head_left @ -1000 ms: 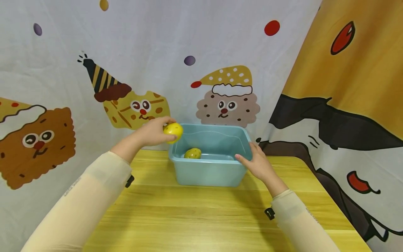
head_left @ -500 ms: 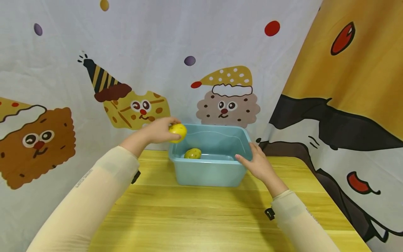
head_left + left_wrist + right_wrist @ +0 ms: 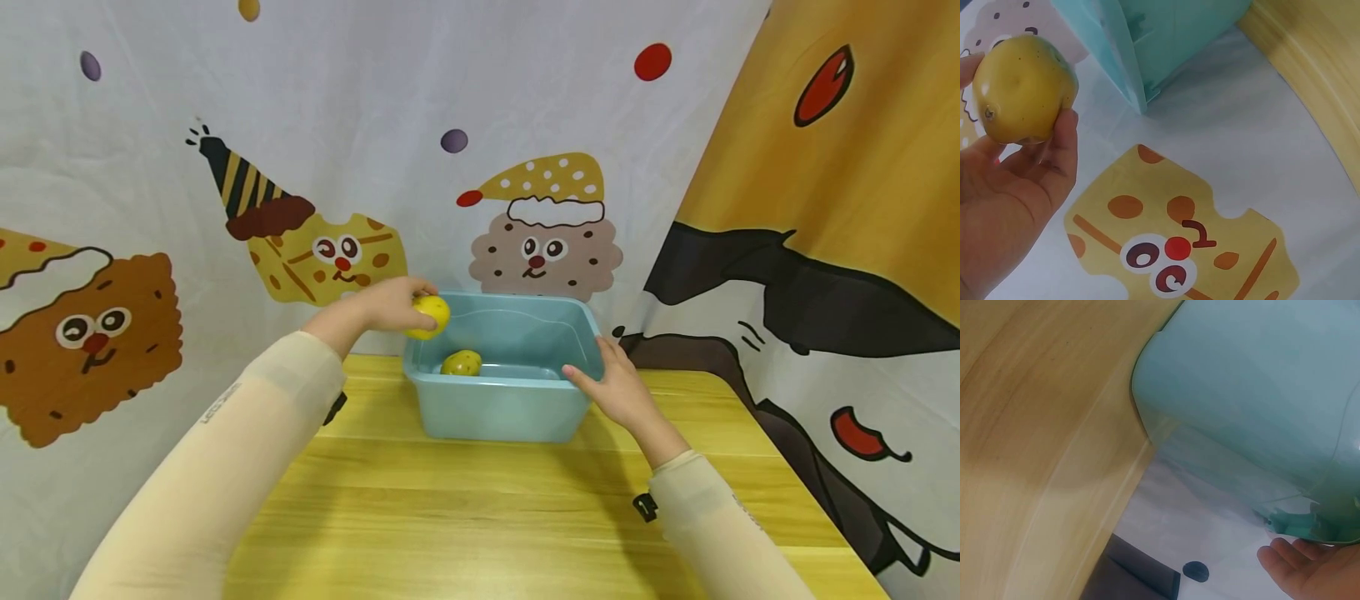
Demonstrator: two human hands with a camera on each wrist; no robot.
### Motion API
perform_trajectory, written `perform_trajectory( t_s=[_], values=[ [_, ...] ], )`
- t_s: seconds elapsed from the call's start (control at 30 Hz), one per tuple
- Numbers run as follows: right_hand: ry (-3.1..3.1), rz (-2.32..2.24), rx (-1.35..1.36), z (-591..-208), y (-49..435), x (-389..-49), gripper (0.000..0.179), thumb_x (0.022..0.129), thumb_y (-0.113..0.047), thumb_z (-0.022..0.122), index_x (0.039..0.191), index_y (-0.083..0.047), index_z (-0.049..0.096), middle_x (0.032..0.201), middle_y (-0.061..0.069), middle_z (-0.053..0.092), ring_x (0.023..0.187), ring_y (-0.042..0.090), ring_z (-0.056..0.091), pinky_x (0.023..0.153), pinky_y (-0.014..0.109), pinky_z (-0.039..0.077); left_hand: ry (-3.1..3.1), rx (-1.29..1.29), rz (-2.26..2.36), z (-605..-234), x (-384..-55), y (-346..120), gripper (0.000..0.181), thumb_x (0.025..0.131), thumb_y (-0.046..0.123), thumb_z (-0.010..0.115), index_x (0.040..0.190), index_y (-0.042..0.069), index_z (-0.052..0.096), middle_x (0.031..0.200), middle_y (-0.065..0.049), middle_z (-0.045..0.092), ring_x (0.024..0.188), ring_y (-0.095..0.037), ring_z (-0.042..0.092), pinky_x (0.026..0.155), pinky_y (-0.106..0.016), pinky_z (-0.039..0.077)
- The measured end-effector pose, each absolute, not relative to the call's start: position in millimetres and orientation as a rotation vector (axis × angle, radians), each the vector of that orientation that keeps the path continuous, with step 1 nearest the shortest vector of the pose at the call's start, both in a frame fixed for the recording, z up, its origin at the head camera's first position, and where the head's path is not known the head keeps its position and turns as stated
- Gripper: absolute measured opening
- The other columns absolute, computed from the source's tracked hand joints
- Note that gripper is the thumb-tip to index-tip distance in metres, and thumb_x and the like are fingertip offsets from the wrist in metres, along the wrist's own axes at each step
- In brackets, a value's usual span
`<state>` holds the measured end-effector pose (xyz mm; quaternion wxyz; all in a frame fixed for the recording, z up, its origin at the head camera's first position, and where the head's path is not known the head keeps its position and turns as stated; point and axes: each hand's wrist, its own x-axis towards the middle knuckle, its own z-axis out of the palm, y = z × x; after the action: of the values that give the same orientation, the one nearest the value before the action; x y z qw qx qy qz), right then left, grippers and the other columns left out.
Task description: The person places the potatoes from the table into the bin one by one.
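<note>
My left hand pinches a yellow potato with small dark spots above the left rim of a pale blue plastic bin. In the left wrist view the thumb and fingertips press the sides of this potato, and its smooth skin with dimples shows. A second, greener potato lies inside the bin near its left end. My right hand holds the bin's right front corner, thumb over the rim. From the right wrist view, fingers reach up to the rim from outside.
The bin stands on a yellow wood-grain table, near its back edge. Right behind hangs a white cloth printed with cartoon snacks, and its orange part fills the right side.
My left hand has carried the potato a little to the right, further over the bin's left rim. The right hand and the bin keep their place; the head view has shifted slightly.
</note>
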<state>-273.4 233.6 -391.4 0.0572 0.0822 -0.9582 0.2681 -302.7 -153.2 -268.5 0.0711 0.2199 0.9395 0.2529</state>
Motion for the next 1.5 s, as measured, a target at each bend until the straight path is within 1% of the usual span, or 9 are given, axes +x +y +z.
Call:
perform_trajectory(
  t_s=[0.2,0.5,0.7,0.8,1.07,1.33,1.5],
  values=[
    [-2.911,0.814,0.247,-390,233,-273,0.107,0.091,-0.074,0.049,0.16,-0.003,0.01,0.164,0.025,0.009,0.147,0.05,0.017,0.11,0.071,0.023,2.752,0.632,0.773,-266,-304,-151,0.065,0.088,0.027,0.068,0.145,0.003,0.047,0.138,-0.019,0.052,0.111,-0.031,0.053,0.094,-0.042,0.048],
    [-2.915,0.82,0.254,-389,231,-272,0.107,0.09,-0.075,0.049,0.16,-0.002,0.011,0.164,0.025,0.011,0.146,0.05,0.018,0.109,0.071,0.024,2.684,0.62,0.712,-263,-307,-149,0.063,0.089,0.029,0.066,0.143,0.004,0.047,0.141,-0.019,0.049,0.117,-0.033,0.051,0.097,-0.044,0.048],
    [-2.906,0.817,0.262,-391,231,-273,0.107,0.09,-0.074,0.049,0.16,-0.002,0.012,0.164,0.025,0.011,0.146,0.05,0.018,0.109,0.072,0.024,2.662,0.631,0.63,-253,-306,-143,0.063,0.09,0.031,0.064,0.145,0.005,0.047,0.143,-0.019,0.048,0.117,-0.033,0.052,0.095,-0.044,0.049],
    [-2.903,0.82,0.259,-392,233,-273,0.106,0.091,-0.073,0.05,0.16,-0.002,0.011,0.164,0.025,0.011,0.146,0.051,0.018,0.109,0.072,0.023,2.642,0.622,0.62,-248,-306,-138,0.064,0.09,0.032,0.065,0.145,0.005,0.046,0.142,-0.018,0.049,0.116,-0.032,0.053,0.094,-0.042,0.051],
    [-2.909,0.812,0.257,-394,234,-274,0.107,0.09,-0.075,0.048,0.16,-0.003,0.011,0.164,0.026,0.011,0.146,0.051,0.019,0.109,0.072,0.023,2.6,0.567,0.618,-242,-307,-134,0.062,0.09,0.033,0.065,0.144,0.008,0.048,0.13,-0.011,0.054,0.107,-0.027,0.054,0.089,-0.037,0.052],
    [-2.901,0.806,0.259,-393,234,-274,0.106,0.091,-0.073,0.049,0.16,-0.002,0.011,0.163,0.026,0.011,0.146,0.05,0.018,0.109,0.072,0.023,2.573,0.52,0.63,-240,-312,-130,0.062,0.091,0.035,0.066,0.144,0.008,0.047,0.129,-0.012,0.054,0.107,-0.027,0.054,0.089,-0.036,0.052],
    [-2.901,0.801,0.258,-392,234,-274,0.107,0.09,-0.075,0.048,0.16,-0.002,0.011,0.164,0.025,0.011,0.146,0.05,0.018,0.109,0.072,0.023,2.573,0.513,0.593,-240,-312,-124,0.062,0.09,0.037,0.067,0.143,0.01,0.049,0.13,-0.01,0.054,0.107,-0.026,0.055,0.088,-0.036,0.054]
  ],
)
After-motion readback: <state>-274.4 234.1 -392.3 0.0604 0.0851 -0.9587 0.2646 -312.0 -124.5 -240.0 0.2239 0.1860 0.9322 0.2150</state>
